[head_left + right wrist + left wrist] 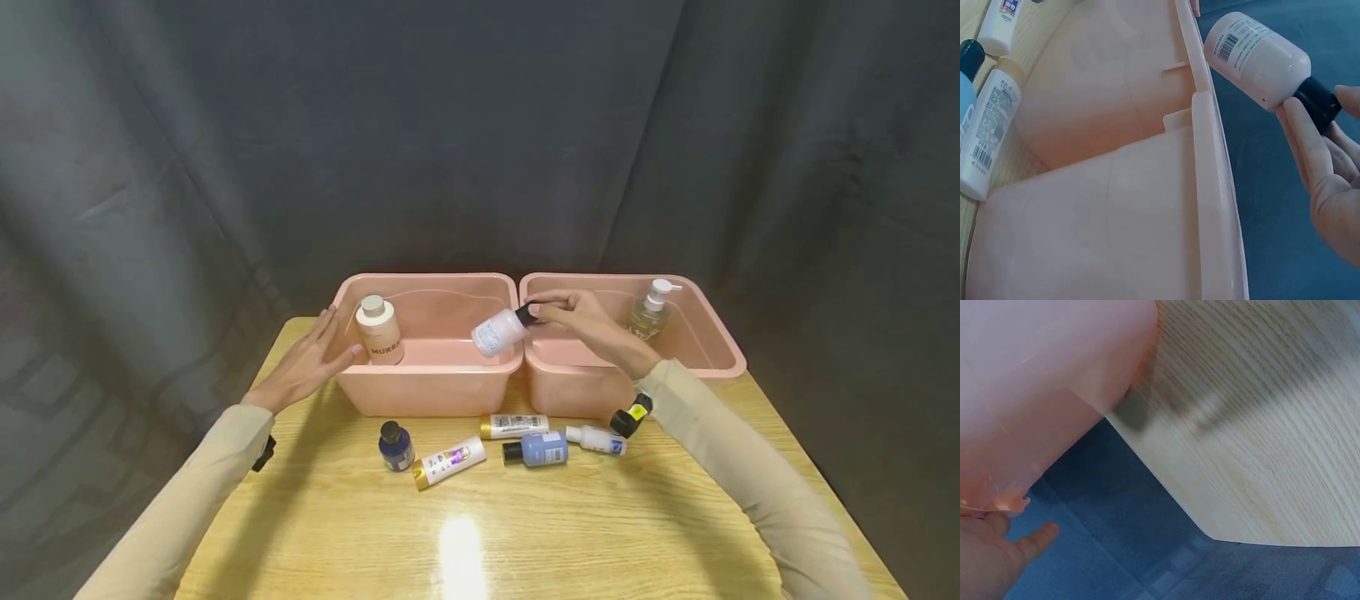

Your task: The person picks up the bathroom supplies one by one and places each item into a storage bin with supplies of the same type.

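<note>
My right hand (588, 325) pinches a pale pink bottle (497, 333) by its black cap. The bottle tilts, its base pointing left and down, over the right end of the left pink bin (423, 392). In the right wrist view, fingers and thumb close round the cap of the same bottle (1259, 59), and its barcode label shows. At the left bin's left rim lies my left hand (303, 367), its fingers extended. Inside that bin, near this hand, stands a white bottle (381, 333) marked MURRA.
The right pink bin (577, 392) holds a clear pump bottle (649, 315). In front of the bins lie a dark blue bottle (396, 447), a white gold-capped tube (450, 462), another gold-capped tube (517, 426), a light blue bottle (543, 448) and a small white bottle (597, 439).
</note>
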Demonstrator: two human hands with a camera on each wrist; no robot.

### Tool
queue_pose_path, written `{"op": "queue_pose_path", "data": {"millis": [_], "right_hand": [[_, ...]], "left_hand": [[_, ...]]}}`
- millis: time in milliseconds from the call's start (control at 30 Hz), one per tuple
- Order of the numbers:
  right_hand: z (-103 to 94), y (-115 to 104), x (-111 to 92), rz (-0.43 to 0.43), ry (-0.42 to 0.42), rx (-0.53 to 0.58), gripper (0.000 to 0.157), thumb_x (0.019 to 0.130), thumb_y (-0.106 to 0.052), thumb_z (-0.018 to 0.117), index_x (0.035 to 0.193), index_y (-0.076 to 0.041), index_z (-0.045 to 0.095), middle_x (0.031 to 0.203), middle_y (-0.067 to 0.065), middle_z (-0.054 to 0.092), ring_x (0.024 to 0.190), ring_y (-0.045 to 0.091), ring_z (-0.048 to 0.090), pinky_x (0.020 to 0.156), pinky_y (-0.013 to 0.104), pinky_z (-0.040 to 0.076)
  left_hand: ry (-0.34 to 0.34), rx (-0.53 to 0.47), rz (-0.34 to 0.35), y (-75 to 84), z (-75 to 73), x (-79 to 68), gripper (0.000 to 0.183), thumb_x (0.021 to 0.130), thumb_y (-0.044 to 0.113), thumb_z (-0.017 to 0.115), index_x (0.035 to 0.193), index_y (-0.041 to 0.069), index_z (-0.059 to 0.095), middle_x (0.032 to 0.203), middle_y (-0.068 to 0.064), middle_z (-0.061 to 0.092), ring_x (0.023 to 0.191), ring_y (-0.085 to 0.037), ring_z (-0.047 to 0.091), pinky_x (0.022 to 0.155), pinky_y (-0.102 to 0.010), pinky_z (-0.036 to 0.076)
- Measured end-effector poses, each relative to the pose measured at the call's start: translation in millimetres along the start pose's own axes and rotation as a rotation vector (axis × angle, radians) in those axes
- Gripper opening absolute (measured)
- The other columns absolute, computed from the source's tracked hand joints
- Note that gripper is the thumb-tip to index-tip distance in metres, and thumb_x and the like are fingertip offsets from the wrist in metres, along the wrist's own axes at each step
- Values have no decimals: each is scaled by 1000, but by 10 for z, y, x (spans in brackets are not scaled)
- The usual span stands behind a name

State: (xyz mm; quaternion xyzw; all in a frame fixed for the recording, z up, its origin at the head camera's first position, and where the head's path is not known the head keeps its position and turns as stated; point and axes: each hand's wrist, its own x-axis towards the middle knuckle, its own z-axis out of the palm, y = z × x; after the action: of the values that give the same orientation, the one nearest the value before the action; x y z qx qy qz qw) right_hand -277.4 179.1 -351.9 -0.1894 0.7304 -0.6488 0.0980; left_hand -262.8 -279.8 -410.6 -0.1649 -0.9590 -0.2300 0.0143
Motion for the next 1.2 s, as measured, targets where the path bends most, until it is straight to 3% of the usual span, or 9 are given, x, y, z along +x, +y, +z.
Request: {"op": "queue_pose_path", "data": {"millis": [233,433,833,1067,1200], "right_hand": [[71,-20,125,-10,44,-83,43,95,-15,68,131,6,58,115,12,71,101,13,68,94,31,51],[135,-2,279,-67,25,-34,36,94,-11,70,121,11,60,105,9,72,96,15,69,90,36,54],[219,-51,529,41,73,-73,36,94,-12,68,123,8,63,111,20,70,94,20,71,88,38,55],[288,-12,647,57,76,20,36,95,-6,66,124,13,59,115,27,66,96,33,71,81,41,58],[325,-5,686,63,108,33,35,95,-2,64,124,16,57,118,31,63,93,32,72,79,37,58]], "left_hand": [[3,5,-13,-1,-40,-12,89,99,60,43,159,6,5,165,-8,-8,148,-41,6,114,-63,15],[-2,9,-28,-11,-49,-6,90,98,61,42,159,8,3,165,-6,-9,148,-41,6,114,-63,14],[1,-1,-26,-20,-47,22,88,98,61,43,160,11,4,165,-3,-9,148,-40,6,114,-63,16],[-2,-11,-25,-24,-29,25,88,98,60,44,160,10,4,165,-4,-9,148,-41,7,113,-63,16],[5,-2,-16,-23,-20,18,87,99,57,45,159,8,6,165,-7,-7,147,-44,9,113,-64,16]]}}
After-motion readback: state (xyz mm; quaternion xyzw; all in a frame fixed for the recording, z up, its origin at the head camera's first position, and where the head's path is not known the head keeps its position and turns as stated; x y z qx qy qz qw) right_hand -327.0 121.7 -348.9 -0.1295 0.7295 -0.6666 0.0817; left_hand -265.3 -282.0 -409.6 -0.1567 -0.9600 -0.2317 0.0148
